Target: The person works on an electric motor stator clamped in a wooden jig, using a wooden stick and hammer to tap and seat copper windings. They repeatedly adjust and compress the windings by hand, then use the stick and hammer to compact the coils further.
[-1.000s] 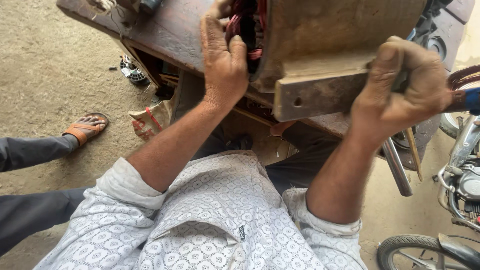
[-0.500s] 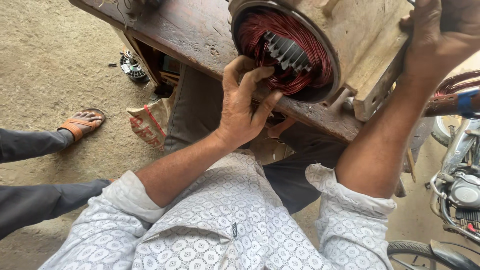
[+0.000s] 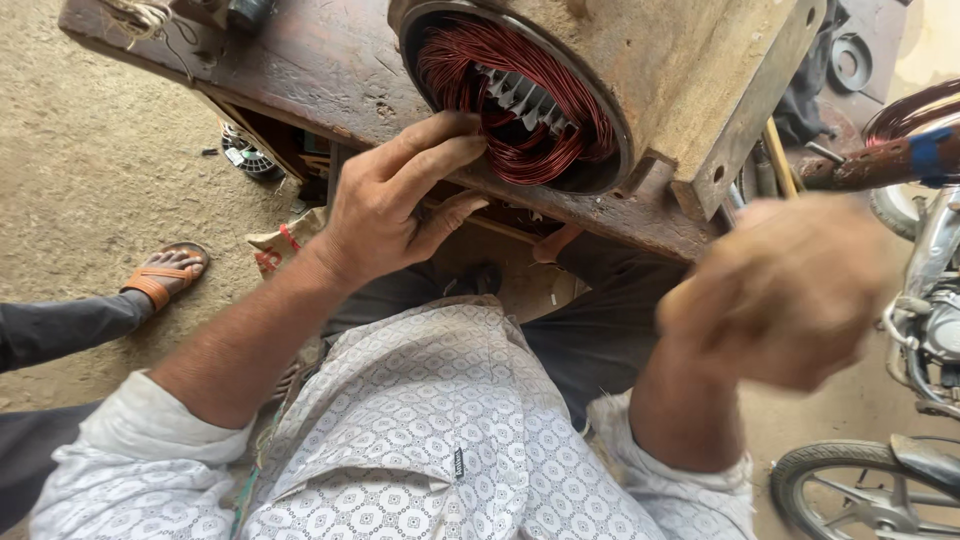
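Presently left hand [image 3: 385, 210] fingers spread on copper winding [image 3: 520, 110]; right hand [image 3: 790, 290] (blurred, grip indeterminable) must steady the housing [image 3: 690, 60].

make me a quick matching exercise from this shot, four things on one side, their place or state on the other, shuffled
Things:
1. left hand
2. right hand
3. copper windings
4. sandalled foot

Place or state:
a. coiled inside the round opening of the motor housing
b. on the sandy ground at the left
c. fingers on the lower rim of the opening
d. blurred, raised clear of the housing, at the right

Pairs: 1-c, 2-d, 3-a, 4-b
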